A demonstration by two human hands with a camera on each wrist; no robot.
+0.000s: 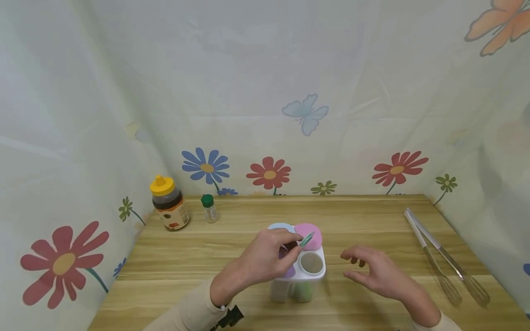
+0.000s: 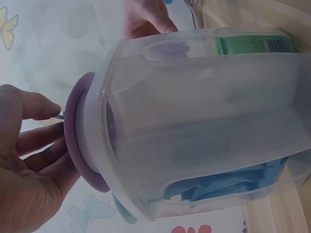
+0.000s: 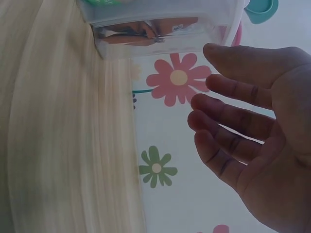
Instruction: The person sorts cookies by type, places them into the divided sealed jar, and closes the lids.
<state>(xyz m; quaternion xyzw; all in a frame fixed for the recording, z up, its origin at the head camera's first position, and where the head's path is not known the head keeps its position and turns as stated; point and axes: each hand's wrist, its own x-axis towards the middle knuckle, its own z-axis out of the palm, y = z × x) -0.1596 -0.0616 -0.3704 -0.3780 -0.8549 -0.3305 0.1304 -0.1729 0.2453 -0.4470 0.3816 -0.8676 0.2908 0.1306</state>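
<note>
A clear container (image 2: 194, 97) with a white top (image 1: 319, 275) stands on the table. Blue (image 1: 278, 225), pink (image 1: 312, 234) and purple (image 1: 288, 272) round lids cover three of its openings; the fourth, a round mouth (image 1: 311, 263) at the near right, is uncovered. Above it my left hand (image 1: 268, 255) pinches a small teal-green lid (image 1: 307, 239) between thumb and finger, tilted on edge. Off the container's right side, my right hand (image 1: 378, 272) hovers with relaxed fingers, touching nothing. Through the walls show a green packet (image 2: 255, 43), a blue packet (image 2: 228, 182) and a brown packet (image 3: 146, 31).
At the back left stand a squeeze bottle (image 1: 170, 207) with a yellow cap and a small green-capped shaker (image 1: 209, 209). Metal tongs (image 1: 445, 255) with slotted ends lie along the right side. A flower-printed curtain (image 1: 248, 115) borders the wooden table (image 1: 356, 211).
</note>
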